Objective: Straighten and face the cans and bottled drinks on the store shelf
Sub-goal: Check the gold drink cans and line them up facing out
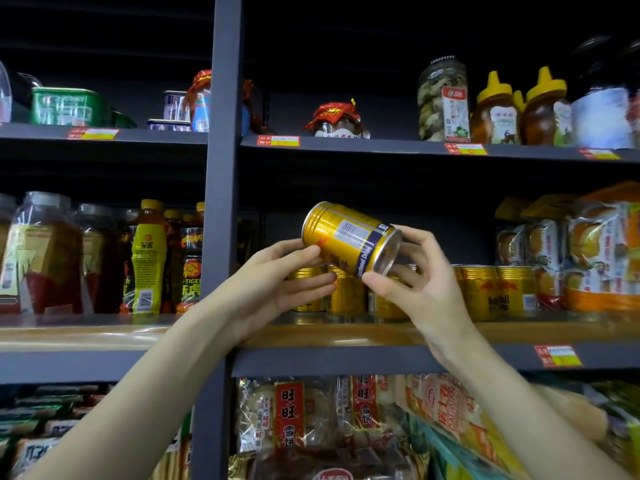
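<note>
1 head-worn wide-angle view faces the shelf (346, 336) straight on, tilted slightly upward, close enough that both forearms reach in from the bottom edge toward mid-frame.

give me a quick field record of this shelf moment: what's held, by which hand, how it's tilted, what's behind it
held item: gold can
left hand: fingers on the can's lower side, near its ribbed end
right hand: grip at the can's silver end
can pose: tilted, off the shelf, barcode side up
behind: row of gold cans upright on the wooden shelf
left bay: yellow bottle
right of row: snack packs
</note>
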Demonstrator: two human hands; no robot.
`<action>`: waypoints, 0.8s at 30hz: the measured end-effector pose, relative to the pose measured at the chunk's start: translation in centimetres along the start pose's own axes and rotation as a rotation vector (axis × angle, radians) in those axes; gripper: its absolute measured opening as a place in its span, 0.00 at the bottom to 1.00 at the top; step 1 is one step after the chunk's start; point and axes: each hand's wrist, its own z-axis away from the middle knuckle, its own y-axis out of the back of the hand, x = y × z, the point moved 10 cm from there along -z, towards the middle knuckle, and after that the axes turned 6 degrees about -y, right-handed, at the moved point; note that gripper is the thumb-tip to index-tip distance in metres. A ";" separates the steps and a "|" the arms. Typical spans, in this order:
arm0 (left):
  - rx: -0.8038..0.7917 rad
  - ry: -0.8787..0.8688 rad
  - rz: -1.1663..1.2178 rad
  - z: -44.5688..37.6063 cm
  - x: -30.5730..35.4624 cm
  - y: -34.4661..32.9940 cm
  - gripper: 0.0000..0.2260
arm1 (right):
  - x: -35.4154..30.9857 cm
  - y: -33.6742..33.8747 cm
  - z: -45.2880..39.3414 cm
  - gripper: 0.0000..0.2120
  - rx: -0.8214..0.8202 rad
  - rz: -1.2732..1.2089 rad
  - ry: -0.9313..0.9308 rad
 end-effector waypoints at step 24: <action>-0.004 -0.179 -0.185 -0.4 2.7 -0.7 0.13 | 2.2 -6.4 2.9 0.28 -0.401 -0.876 -0.603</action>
